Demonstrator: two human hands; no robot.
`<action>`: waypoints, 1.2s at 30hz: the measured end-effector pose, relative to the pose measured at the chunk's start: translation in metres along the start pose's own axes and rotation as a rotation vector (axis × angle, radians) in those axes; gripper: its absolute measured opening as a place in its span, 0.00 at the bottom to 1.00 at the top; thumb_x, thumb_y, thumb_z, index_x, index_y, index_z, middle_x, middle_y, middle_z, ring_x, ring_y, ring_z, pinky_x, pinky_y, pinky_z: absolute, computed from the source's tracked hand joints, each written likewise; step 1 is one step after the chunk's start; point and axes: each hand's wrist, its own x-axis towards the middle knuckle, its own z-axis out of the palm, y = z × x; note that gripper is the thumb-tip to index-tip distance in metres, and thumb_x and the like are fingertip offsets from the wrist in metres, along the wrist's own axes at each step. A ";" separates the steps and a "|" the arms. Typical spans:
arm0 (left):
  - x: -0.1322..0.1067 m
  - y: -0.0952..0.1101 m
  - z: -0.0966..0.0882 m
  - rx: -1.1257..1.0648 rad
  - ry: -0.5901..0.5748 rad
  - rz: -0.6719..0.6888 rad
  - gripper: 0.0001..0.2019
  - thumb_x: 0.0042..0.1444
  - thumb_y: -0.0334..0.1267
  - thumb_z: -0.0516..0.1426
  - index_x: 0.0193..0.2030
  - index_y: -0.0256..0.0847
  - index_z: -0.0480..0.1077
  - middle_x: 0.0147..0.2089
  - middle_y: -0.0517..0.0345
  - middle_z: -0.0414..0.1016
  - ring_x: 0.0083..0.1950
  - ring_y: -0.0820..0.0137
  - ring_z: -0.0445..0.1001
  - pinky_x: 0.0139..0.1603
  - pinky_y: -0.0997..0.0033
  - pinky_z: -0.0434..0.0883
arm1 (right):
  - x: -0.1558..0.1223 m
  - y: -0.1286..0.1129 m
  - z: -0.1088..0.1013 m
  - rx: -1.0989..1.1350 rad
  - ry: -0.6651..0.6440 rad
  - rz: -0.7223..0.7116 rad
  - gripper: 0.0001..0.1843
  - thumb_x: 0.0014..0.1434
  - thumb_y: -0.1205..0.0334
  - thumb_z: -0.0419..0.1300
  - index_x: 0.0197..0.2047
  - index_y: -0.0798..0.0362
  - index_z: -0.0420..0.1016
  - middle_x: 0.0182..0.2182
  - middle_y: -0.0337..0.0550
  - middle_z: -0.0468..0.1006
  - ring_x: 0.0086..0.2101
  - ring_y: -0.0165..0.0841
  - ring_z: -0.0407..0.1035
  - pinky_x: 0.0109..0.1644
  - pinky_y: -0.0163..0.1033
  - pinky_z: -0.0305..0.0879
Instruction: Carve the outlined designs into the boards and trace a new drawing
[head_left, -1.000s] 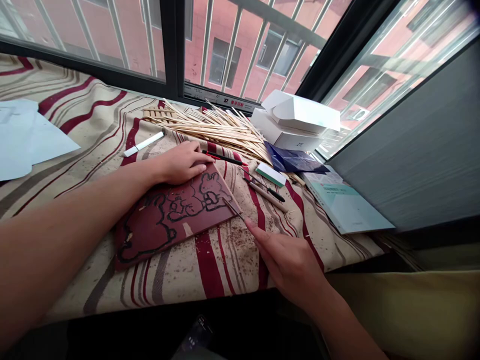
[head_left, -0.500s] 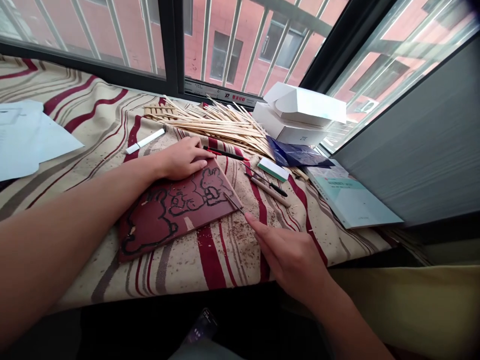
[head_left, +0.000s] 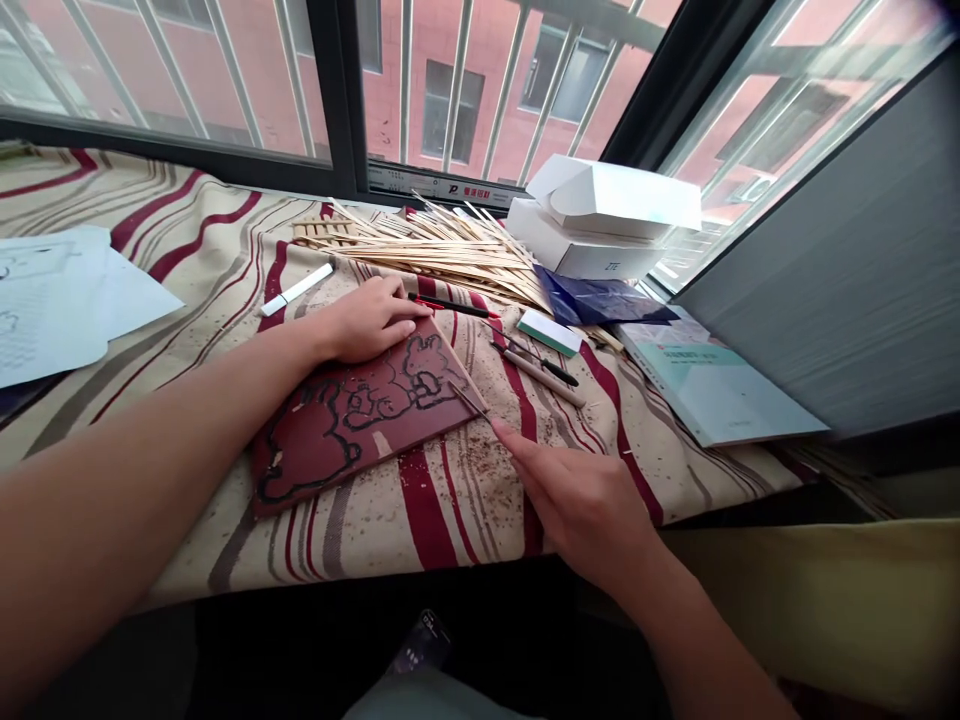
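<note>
A dark red board (head_left: 390,440) lies tilted on the striped cloth, with black cartoon animal outlines drawn and partly cut into it. My left hand (head_left: 371,320) rests on its far edge, thumb and forefinger apart and lying against the surface. In my closed right hand (head_left: 581,490) is a thin metal carving tool (head_left: 470,402). Its tip meets the board near the right edge, and the fingers cover its handle. Brown crumbs are scattered on the cloth beside the board. A red-and-black pen (head_left: 454,305) lies just beyond my left fingertips.
More tools (head_left: 536,370) and a green-and-white eraser (head_left: 550,332) lie to the right. Behind are wooden sticks (head_left: 442,250), a white box (head_left: 592,235) and dark blue film (head_left: 592,300). A book (head_left: 720,385) is at right; a white marker (head_left: 298,290) and papers (head_left: 52,300) are left.
The whole view has shifted slightly, showing more of the papers at left. Both hands keep almost the same places on the board, the carving tool tip still near its right edge.
</note>
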 end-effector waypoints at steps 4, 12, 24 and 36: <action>-0.001 0.002 -0.001 0.000 -0.019 -0.001 0.28 0.67 0.47 0.45 0.67 0.42 0.72 0.52 0.44 0.67 0.55 0.57 0.67 0.63 0.55 0.64 | -0.001 -0.001 0.001 -0.005 0.000 -0.003 0.25 0.68 0.74 0.51 0.65 0.62 0.72 0.27 0.41 0.82 0.24 0.31 0.74 0.29 0.36 0.69; 0.000 0.001 -0.001 0.013 -0.012 0.001 0.28 0.67 0.46 0.45 0.67 0.42 0.72 0.53 0.44 0.68 0.55 0.57 0.67 0.63 0.55 0.64 | 0.000 -0.005 0.002 -0.014 0.018 0.006 0.24 0.68 0.74 0.52 0.64 0.63 0.72 0.28 0.43 0.82 0.24 0.33 0.75 0.29 0.38 0.70; 0.000 0.000 0.000 0.026 -0.002 0.006 0.27 0.66 0.47 0.46 0.67 0.44 0.71 0.53 0.46 0.68 0.55 0.58 0.67 0.63 0.56 0.63 | -0.002 -0.003 0.000 0.015 -0.017 0.024 0.28 0.68 0.73 0.52 0.69 0.56 0.71 0.27 0.43 0.81 0.25 0.32 0.74 0.31 0.35 0.70; 0.000 -0.001 0.001 0.009 0.008 0.029 0.26 0.67 0.46 0.47 0.67 0.47 0.72 0.50 0.47 0.68 0.53 0.59 0.68 0.61 0.57 0.65 | 0.000 -0.002 -0.005 0.113 -0.028 0.038 0.23 0.70 0.72 0.52 0.65 0.63 0.73 0.29 0.44 0.84 0.26 0.32 0.76 0.33 0.36 0.75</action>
